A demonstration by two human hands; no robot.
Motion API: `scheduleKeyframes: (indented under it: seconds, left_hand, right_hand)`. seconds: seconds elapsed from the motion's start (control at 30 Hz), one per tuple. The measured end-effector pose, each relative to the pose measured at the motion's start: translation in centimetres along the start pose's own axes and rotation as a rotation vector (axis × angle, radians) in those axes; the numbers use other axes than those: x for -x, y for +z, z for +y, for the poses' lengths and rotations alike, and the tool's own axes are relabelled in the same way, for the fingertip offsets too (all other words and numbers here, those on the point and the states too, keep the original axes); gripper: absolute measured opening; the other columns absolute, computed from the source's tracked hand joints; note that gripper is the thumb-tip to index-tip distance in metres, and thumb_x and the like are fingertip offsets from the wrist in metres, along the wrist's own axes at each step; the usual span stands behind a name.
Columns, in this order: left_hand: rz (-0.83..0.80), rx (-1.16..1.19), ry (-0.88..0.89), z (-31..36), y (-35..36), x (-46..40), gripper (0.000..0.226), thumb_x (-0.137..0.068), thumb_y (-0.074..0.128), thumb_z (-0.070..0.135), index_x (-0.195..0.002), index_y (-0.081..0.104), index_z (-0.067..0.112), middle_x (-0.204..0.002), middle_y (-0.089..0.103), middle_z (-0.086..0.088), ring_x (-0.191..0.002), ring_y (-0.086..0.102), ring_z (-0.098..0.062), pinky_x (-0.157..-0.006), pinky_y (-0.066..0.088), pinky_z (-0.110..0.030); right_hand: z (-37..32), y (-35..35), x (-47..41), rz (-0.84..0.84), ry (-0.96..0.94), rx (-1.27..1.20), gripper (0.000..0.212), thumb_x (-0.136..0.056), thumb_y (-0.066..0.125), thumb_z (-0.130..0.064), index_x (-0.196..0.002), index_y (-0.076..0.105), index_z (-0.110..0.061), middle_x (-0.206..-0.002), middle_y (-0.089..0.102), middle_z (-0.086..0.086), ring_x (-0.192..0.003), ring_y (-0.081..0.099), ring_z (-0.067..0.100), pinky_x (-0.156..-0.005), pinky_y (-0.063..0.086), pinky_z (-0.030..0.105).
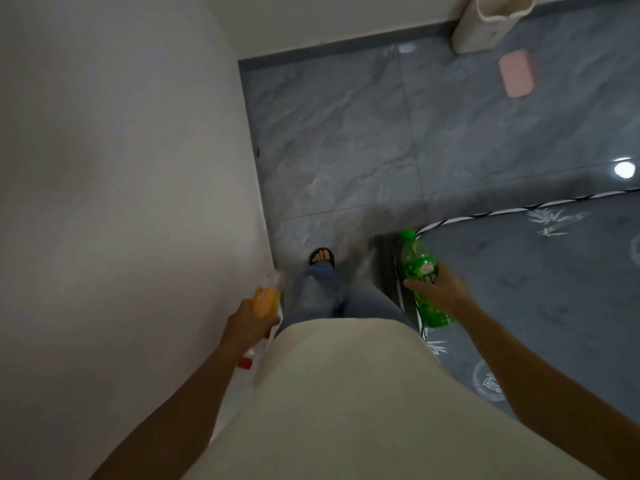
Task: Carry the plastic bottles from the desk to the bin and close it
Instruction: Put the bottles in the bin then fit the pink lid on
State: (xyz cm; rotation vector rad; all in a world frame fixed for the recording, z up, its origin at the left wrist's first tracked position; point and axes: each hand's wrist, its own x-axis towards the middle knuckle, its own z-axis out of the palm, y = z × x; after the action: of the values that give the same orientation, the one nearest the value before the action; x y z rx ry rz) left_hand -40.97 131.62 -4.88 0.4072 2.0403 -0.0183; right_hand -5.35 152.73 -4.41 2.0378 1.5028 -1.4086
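My right hand [438, 289] grips a green plastic bottle [417, 261] with a green cap, held at my right side, cap pointing away from me. My left hand [247, 322] holds a clear bottle with an orange label [266, 301] and a red cap, cap end toward me, close to the white wall. A cream-coloured bin [485, 26] stands open on the floor at the far right, against the wall. Its pink lid [517, 73] lies flat on the floor just in front of it.
A white wall [121, 168] runs close along my left. Grey marble floor tiles [346, 140] stretch ahead to the bin. A bed with a blue-grey patterned mattress [536, 271] fills the right side. My foot in a sandal [322, 257] is stepping forward.
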Motion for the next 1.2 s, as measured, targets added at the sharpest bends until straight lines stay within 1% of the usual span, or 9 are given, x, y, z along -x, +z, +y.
scheduleKeyframes:
  seconds: [0.17,0.4,0.5,0.6,0.7,0.87,0.93,1.03,1.2]
  left_hand:
    - [0.001,-0.103,0.200,11.7,-5.4,-3.9,0.068,-0.068,0.074,0.055,-0.122,0.053,0.019,-0.106,0.067,-0.009,-0.095,0.066,-0.032,-0.079,0.053,-0.038]
    - [-0.014,-0.264,0.401,29.3,-8.0,-7.9,0.058,-0.068,0.072,0.059,-0.112,0.049,0.028,-0.090,0.061,0.003,-0.080,0.065,-0.022,-0.072,0.055,-0.034]
    - [-0.049,-0.311,0.439,35.4,-8.3,-8.7,0.058,-0.069,0.074,0.057,-0.113,0.048,0.028,-0.083,0.059,0.011,-0.070,0.061,-0.008,-0.058,0.044,-0.027]
    - [-0.077,-0.378,0.438,39.9,-8.3,-9.8,0.056,-0.068,0.076,0.057,-0.109,0.049,0.029,-0.084,0.061,0.009,-0.070,0.062,-0.008,-0.056,0.044,-0.027]
    - [-0.051,-0.412,0.404,42.9,-8.9,-11.2,0.053,-0.071,0.078,0.053,-0.110,0.052,0.029,-0.082,0.065,0.010,-0.057,0.062,0.000,-0.052,0.043,-0.023]
    - [-0.075,-0.528,0.243,46.2,-10.3,-13.3,0.057,-0.071,0.077,0.048,-0.117,0.063,0.017,-0.099,0.073,-0.010,-0.091,0.069,-0.030,-0.087,0.056,-0.042]
    - [-0.102,-0.575,0.208,47.9,-11.0,-14.2,0.050,-0.072,0.076,0.046,-0.111,0.068,0.014,-0.088,0.075,-0.008,-0.083,0.071,-0.028,-0.084,0.058,-0.042]
    - [-0.119,-0.559,0.205,51.1,-11.7,-15.5,0.050,-0.081,0.075,0.037,-0.121,0.061,0.011,-0.095,0.074,-0.011,-0.083,0.073,-0.029,-0.068,0.056,-0.035]
    - [-0.179,-0.581,0.239,60.7,-10.4,-17.4,0.034,-0.090,0.067,0.037,-0.105,0.070,0.006,-0.087,0.073,-0.013,-0.081,0.073,-0.032,-0.077,0.060,-0.043]
  right_hand:
    - [1.3,-1.4,-0.1,0.000,0.180,-0.014,0.058,-0.074,0.084,-0.042,-0.117,0.060,-0.011,-0.107,0.069,0.016,-0.090,0.061,0.029,-0.082,0.048,0.038]
    - [1.9,-4.4,-2.3,-0.012,0.342,-0.149,0.039,-0.076,0.083,-0.036,-0.103,0.068,-0.012,-0.089,0.072,0.015,-0.087,0.070,0.032,-0.078,0.052,0.037]
    - [0.7,-7.0,-4.4,-0.019,0.359,-0.207,0.036,-0.077,0.082,-0.034,-0.100,0.069,-0.010,-0.091,0.074,0.018,-0.084,0.070,0.032,-0.075,0.051,0.037]
    - [-1.3,-9.9,-7.2,0.011,0.371,-0.276,0.036,-0.076,0.083,-0.033,-0.103,0.071,-0.011,-0.091,0.074,0.016,-0.083,0.068,0.029,-0.074,0.049,0.034]
    - [-3.4,-13.7,-11.2,0.020,0.360,-0.372,0.049,-0.077,0.084,-0.030,-0.115,0.066,-0.005,-0.107,0.072,0.021,-0.092,0.066,0.031,-0.084,0.052,0.039]
    - [-7.5,-21.0,-17.5,0.113,0.309,-0.441,0.060,-0.072,0.084,-0.040,-0.121,0.061,-0.012,-0.112,0.070,0.016,-0.103,0.066,0.033,-0.090,0.053,0.042]
    - [-9.0,-24.1,-19.9,0.162,0.293,-0.451,0.066,-0.070,0.083,-0.047,-0.121,0.059,-0.013,-0.111,0.069,0.014,-0.103,0.066,0.033,-0.086,0.051,0.037]
    - [-11.0,-28.7,-23.5,0.215,0.281,-0.448,0.069,-0.068,0.081,-0.052,-0.122,0.058,-0.015,-0.112,0.069,0.013,-0.105,0.066,0.033,-0.079,0.044,0.030]
    - [-12.2,-35.2,-27.1,0.252,0.314,-0.491,0.070,-0.068,0.080,-0.054,-0.122,0.058,-0.016,-0.103,0.065,0.009,-0.105,0.065,0.033,-0.080,0.042,0.029]
